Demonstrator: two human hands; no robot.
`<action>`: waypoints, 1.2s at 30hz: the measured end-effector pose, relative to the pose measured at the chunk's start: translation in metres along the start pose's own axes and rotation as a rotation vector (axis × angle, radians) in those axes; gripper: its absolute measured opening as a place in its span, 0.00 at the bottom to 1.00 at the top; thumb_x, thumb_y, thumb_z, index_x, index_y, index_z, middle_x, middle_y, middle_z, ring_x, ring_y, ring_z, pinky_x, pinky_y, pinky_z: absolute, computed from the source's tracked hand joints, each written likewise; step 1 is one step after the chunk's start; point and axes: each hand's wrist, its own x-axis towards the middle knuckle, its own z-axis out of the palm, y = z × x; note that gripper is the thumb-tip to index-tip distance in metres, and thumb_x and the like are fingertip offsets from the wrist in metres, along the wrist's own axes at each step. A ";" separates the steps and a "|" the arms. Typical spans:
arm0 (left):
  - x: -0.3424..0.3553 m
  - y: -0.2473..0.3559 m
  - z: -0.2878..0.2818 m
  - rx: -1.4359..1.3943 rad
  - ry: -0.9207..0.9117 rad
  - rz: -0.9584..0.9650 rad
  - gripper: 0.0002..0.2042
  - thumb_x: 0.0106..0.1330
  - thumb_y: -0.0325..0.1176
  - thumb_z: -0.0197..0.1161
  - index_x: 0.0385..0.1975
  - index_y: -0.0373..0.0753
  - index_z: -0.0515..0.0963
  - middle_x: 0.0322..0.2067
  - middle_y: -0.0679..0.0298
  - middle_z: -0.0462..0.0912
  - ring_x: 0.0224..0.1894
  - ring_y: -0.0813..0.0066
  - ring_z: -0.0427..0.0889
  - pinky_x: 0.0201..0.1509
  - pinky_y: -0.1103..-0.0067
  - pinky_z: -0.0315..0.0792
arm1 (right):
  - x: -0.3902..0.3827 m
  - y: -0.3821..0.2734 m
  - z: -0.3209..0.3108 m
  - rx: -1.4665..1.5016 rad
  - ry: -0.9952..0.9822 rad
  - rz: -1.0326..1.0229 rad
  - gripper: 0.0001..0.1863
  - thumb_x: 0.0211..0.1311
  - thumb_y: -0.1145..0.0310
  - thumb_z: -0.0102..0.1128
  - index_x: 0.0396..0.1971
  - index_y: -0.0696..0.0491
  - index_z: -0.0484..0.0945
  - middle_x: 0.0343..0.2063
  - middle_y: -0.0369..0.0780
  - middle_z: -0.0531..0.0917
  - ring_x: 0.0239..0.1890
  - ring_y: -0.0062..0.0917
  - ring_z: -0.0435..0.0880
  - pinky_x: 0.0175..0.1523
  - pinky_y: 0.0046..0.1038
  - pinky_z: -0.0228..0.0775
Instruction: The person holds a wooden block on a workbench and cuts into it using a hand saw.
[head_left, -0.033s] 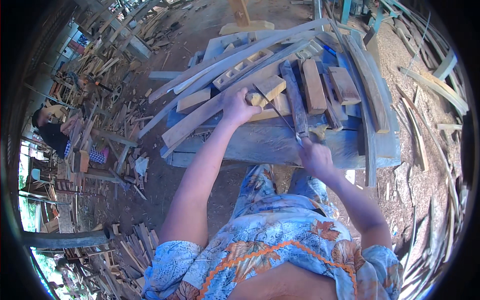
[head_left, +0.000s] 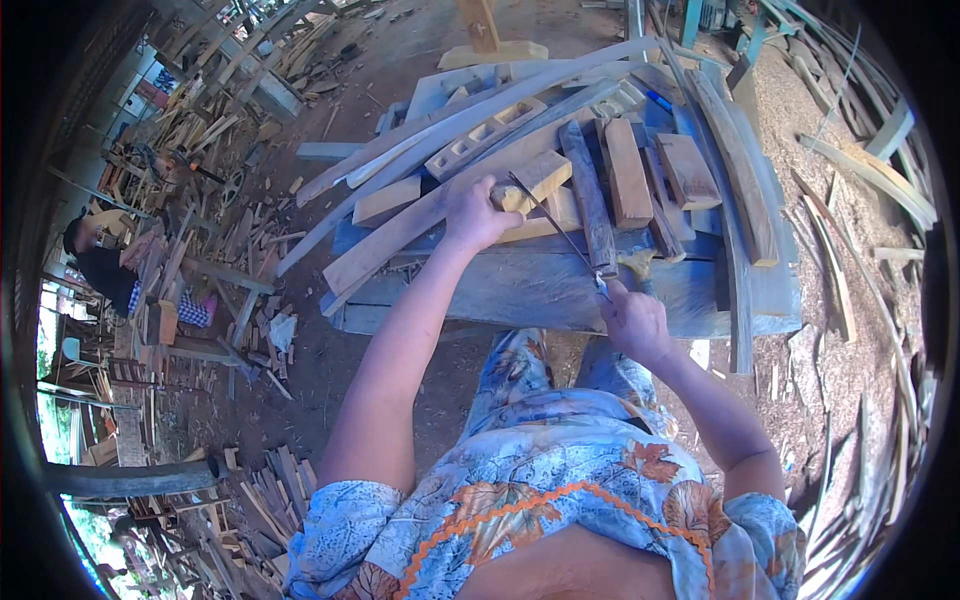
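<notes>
On the surface: a blue-painted wooden workbench (head_left: 520,290) stands outdoors on sawdust-strewn ground, heaped with wooden blocks and long curved slats.
Left hand: the left hand (head_left: 472,215) is curled around one end of a pale wooden block (head_left: 535,180), fingers wrapped over it, pressing it against the pile.
Right hand: the right hand (head_left: 632,320) is clenched around the handle end of a thin metal blade (head_left: 555,232), near the front edge of the bench.
Blade: the long narrow blade runs diagonally up and left from the right hand, and its far end touches the pale block beside the left hand.
Block position: the pale block lies near the middle of the bench, on top of a long slat (head_left: 470,190), just left of a dark weathered bar (head_left: 590,205).
Nearby pieces: two reddish-brown blocks (head_left: 628,172) lie to the right of the dark bar.
Person: floral-patterned shirt (head_left: 540,510) fills the lower view.
Background: another person (head_left: 100,262) sits at far left among wood offcuts.
</notes>
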 end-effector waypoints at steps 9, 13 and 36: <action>0.005 0.019 -0.001 0.033 -0.105 -0.099 0.27 0.37 0.43 0.72 0.36 0.33 0.73 0.32 0.52 0.81 0.38 0.57 0.81 0.44 0.70 0.73 | 0.119 -0.037 0.003 0.032 -0.001 -0.050 0.13 0.61 0.62 0.50 0.29 0.54 0.79 0.27 0.45 0.83 0.33 0.40 0.83 0.38 0.38 0.74; 0.002 0.009 -0.005 -0.068 -0.133 -0.148 0.30 0.35 0.42 0.73 0.38 0.29 0.75 0.36 0.46 0.79 0.45 0.53 0.77 0.51 0.68 0.69 | 0.098 -0.033 0.013 0.033 0.009 -0.066 0.11 0.59 0.63 0.51 0.32 0.53 0.78 0.25 0.46 0.82 0.31 0.41 0.82 0.36 0.40 0.74; 0.000 0.004 -0.006 -0.069 -0.115 -0.150 0.29 0.34 0.43 0.74 0.36 0.29 0.75 0.32 0.48 0.80 0.40 0.55 0.80 0.47 0.70 0.71 | 0.044 -0.014 0.004 -0.043 -0.098 -0.007 0.12 0.60 0.63 0.49 0.40 0.52 0.73 0.21 0.47 0.81 0.27 0.42 0.82 0.32 0.41 0.73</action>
